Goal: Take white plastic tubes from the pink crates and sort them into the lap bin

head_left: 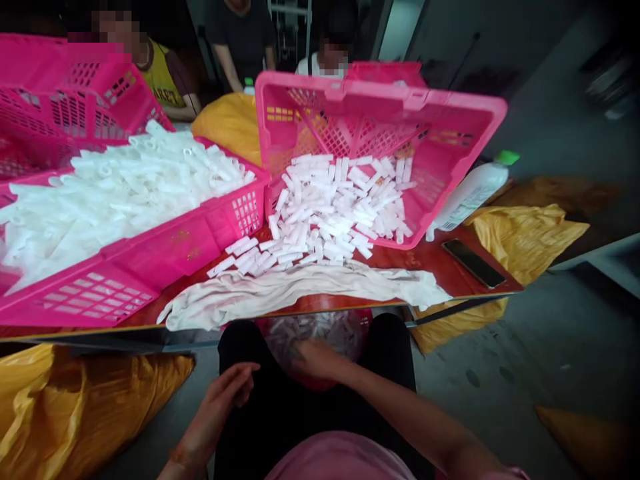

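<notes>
My right hand is resting among pale cylindrical plastic tubes in a round pink container; I cannot tell its fingers' grip. My left hand is hovering nearby, fingers loosely parted.

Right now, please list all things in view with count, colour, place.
Table: one, red, centre
Crates: at least four, pink, on table and beyond
Tub: one, pink, below table edge
Tubes: uncountable, white, in crates, tub, on table
Cloth: one, white, along table's front
Phone: one, dark, table's right end
Bottle: at least one, white, right of crates
Sacks: several, yellow, around table
People: three, yellow, dark, white clothing, behind crates
Left hand: one, bare, left of tub
Right hand: one, bare, among tubes
</notes>
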Demonstrator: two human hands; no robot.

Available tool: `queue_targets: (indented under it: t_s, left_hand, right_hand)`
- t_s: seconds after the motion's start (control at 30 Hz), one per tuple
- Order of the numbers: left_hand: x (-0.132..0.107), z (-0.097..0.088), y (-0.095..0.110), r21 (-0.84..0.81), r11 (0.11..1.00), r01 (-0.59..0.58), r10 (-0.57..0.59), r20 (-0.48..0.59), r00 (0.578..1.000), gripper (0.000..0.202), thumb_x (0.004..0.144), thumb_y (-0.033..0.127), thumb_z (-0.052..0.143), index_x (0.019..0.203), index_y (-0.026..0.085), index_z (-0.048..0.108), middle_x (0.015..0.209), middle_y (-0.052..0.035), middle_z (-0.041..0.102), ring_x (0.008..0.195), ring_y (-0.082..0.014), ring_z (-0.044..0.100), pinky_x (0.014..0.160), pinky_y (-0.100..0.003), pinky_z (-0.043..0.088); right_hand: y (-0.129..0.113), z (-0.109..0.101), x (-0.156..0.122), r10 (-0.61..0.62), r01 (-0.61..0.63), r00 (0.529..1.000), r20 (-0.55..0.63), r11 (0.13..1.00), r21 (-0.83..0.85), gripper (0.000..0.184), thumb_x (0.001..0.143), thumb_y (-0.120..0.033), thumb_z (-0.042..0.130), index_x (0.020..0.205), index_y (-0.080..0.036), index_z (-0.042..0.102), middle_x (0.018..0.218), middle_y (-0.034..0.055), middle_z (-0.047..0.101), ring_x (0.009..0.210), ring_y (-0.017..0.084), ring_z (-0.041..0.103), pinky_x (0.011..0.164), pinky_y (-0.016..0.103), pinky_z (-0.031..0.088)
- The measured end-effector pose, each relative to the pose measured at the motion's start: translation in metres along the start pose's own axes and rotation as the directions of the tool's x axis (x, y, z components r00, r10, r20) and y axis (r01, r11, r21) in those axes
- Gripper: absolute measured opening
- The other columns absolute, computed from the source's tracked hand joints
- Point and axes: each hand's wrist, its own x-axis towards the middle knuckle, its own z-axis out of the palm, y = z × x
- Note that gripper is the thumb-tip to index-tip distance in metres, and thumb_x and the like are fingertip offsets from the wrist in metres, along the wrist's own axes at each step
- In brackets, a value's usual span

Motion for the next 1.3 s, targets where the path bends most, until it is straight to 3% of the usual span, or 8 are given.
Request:
queue_targets:
  t_s: [0.1, 0.27, 0.4, 0.5, 0.67, 0.9, 1.13, 1.3]
  left_hand:
    - [0.002, -0.001, 0.008, 0.089, 0.992, -0.089, 0.091, -0.025, 0.996, 0.045, 0.077, 0.058, 0.070, 0.098, 0.018, 0.075, 0.069, -0.0007, 0.057, 0.060, -0.0129, 0.048, 0.053, -0.023, 0.035]
    - [-0.010, -0.023, 0.071, 0.352, 0.864, -0.359, 0.370, 0.039, 0.928, 0.037, 0.086, 0.052, 0.061, 0.092, 0.018, 0.074, 0.071, -0.0033, 0.062, 0.064, -0.0166, 0.056, 0.059, -0.026, 0.043]
    - [-0.018, -0.079, 0.168, 0.701, 0.509, -0.499, 0.728, -0.042, 0.684, 0.025, 0.089, 0.040, 0.058, 0.095, 0.019, 0.071, 0.091, -0.0070, 0.072, 0.082, -0.0208, 0.064, 0.074, -0.029, 0.049]
    - [-0.005, -0.132, 0.237, 0.929, 0.256, -0.266, 0.844, -0.080, 0.531, 0.027, 0.088, 0.035, 0.049, 0.092, 0.015, 0.068, 0.098, -0.0106, 0.070, 0.083, -0.0212, 0.064, 0.077, -0.031, 0.050]
    - [0.049, -0.178, 0.297, 0.995, 0.088, -0.039, 0.755, -0.041, 0.655, 0.026, 0.073, 0.035, 0.058, 0.086, 0.016, 0.071, 0.089, -0.0102, 0.067, 0.089, -0.0251, 0.062, 0.085, -0.034, 0.048]
    - [0.061, -0.178, 0.309, 0.998, 0.053, 0.035, 0.664, -0.061, 0.745, 0.029, 0.065, 0.045, 0.066, 0.073, 0.016, 0.069, 0.075, -0.0087, 0.064, 0.078, -0.0269, 0.062, 0.076, -0.035, 0.049]
    - [-0.016, -0.118, 0.259, 0.931, 0.212, -0.298, 0.887, -0.056, 0.458, 0.048, 0.087, 0.058, 0.053, 0.109, 0.018, 0.065, 0.107, -0.0096, 0.066, 0.093, -0.0240, 0.063, 0.075, -0.031, 0.050]
    - [-0.023, -0.032, 0.194, 0.741, 0.465, -0.485, 0.758, -0.050, 0.650, 0.042, 0.096, 0.052, 0.047, 0.116, 0.019, 0.064, 0.094, -0.0046, 0.071, 0.086, -0.0212, 0.065, 0.079, -0.031, 0.050]
  right_hand:
    - [0.004, -0.067, 0.026, -0.099, 0.099, 0.995, 0.011, 0.995, 0.001, 0.013, 0.094, -0.027, 0.058, 0.099, -0.022, 0.068, 0.088, -0.0004, 0.071, 0.079, 0.014, 0.066, 0.071, 0.020, 0.049]
    - [0.034, -0.143, 0.094, 0.084, -0.122, 0.992, -0.099, 0.862, -0.492, 0.030, 0.093, -0.006, 0.045, 0.112, -0.011, 0.067, 0.113, 0.0181, 0.062, 0.105, 0.027, 0.057, 0.089, 0.037, 0.046]
    - [0.045, -0.140, 0.125, 0.085, -0.068, 0.996, -0.005, 0.766, -0.639, 0.031, 0.091, -0.004, 0.043, 0.100, -0.011, 0.071, 0.111, 0.0196, 0.060, 0.107, 0.031, 0.054, 0.088, 0.040, 0.044]
    - [0.048, -0.139, 0.122, 0.044, -0.016, 0.999, 0.030, 0.784, -0.620, 0.031, 0.091, -0.004, 0.042, 0.096, -0.012, 0.072, 0.111, 0.0188, 0.060, 0.108, 0.032, 0.053, 0.088, 0.042, 0.044]
    - [0.069, -0.156, 0.104, -0.113, 0.070, 0.985, -0.131, 0.953, -0.295, 0.026, 0.095, -0.017, 0.049, 0.115, -0.016, 0.066, 0.114, 0.0125, 0.060, 0.108, 0.025, 0.055, 0.094, 0.038, 0.045]
    - [0.071, -0.159, 0.094, -0.144, 0.034, 0.970, -0.198, 0.879, -0.475, 0.023, 0.093, -0.014, 0.050, 0.109, -0.013, 0.067, 0.105, 0.0122, 0.067, 0.103, 0.028, 0.055, 0.087, 0.040, 0.043]
    - [0.056, -0.166, 0.106, -0.088, -0.135, 0.948, -0.306, 0.758, -0.638, 0.024, 0.092, -0.011, 0.047, 0.108, -0.008, 0.064, 0.101, 0.0160, 0.063, 0.096, 0.030, 0.053, 0.084, 0.040, 0.038]
    - [0.047, -0.168, 0.075, 0.207, -0.288, 0.903, -0.376, 0.942, -0.172, 0.030, 0.099, -0.022, 0.041, 0.125, -0.011, 0.052, 0.106, 0.0140, 0.063, 0.095, 0.025, 0.058, 0.080, 0.034, 0.042]
